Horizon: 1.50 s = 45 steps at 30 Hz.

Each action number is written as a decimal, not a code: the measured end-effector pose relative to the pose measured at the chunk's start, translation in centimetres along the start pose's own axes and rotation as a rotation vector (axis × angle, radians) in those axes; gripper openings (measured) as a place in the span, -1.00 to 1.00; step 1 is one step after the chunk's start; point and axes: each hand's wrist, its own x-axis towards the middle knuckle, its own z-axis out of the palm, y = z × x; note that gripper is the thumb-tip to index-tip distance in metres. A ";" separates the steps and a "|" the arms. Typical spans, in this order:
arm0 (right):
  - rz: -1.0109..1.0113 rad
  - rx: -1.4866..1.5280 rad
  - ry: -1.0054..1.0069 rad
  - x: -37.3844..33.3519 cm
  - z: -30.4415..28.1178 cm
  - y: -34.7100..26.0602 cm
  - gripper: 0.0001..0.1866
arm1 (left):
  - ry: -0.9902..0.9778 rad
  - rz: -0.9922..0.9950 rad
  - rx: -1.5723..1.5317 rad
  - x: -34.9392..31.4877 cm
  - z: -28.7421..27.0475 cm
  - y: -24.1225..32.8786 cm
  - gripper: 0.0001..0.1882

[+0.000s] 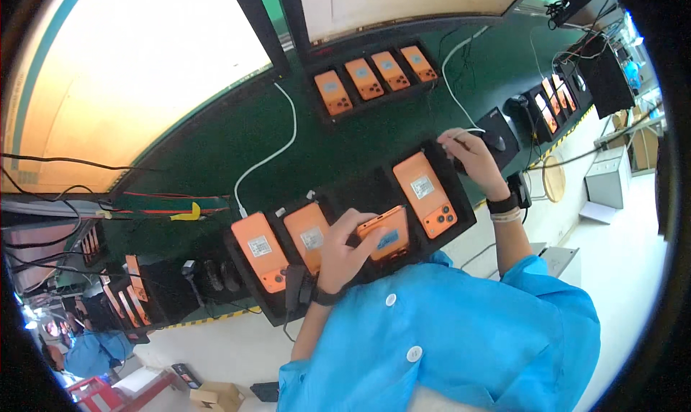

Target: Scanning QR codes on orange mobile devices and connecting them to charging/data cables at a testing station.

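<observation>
My left hand (344, 250) is closed around an orange phone (389, 238), with its bottom edge tilted up and a blue label on its back. Below that phone lies a black tray (353, 192) that also carries an orange phone (259, 250) at its left end, another (309, 235) partly behind my left hand, and a third (425, 192) on the right, each with a white label. Above the tray's right end is my right hand (473, 161), fingers bent together. A white cable (448, 77) reaches its knuckles; what the fingertips hold is too small to make out.
A second white cable (294, 124) runs to the leftmost phone. Farther back, a black tray (335, 117) holds several orange phones. A mouse (493, 140) lies on a dark pad right of my hand. Large lit panels (165, 59) stand behind the green bench (194, 171).
</observation>
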 end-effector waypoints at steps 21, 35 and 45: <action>-0.255 -0.284 -0.471 -3.9 10.0 -14.1 -0.85 | 0.012 0.140 0.057 -1.5 0.1 1.0 -0.75; -0.132 -0.513 -0.352 2.1 14.3 -11.9 -0.69 | 0.508 -0.037 0.436 -4.8 -10.4 -0.7 -0.75; -0.169 -0.321 -0.672 6.4 33.3 -9.8 -0.56 | 0.936 -0.269 0.232 -12.4 -19.1 -10.4 -0.78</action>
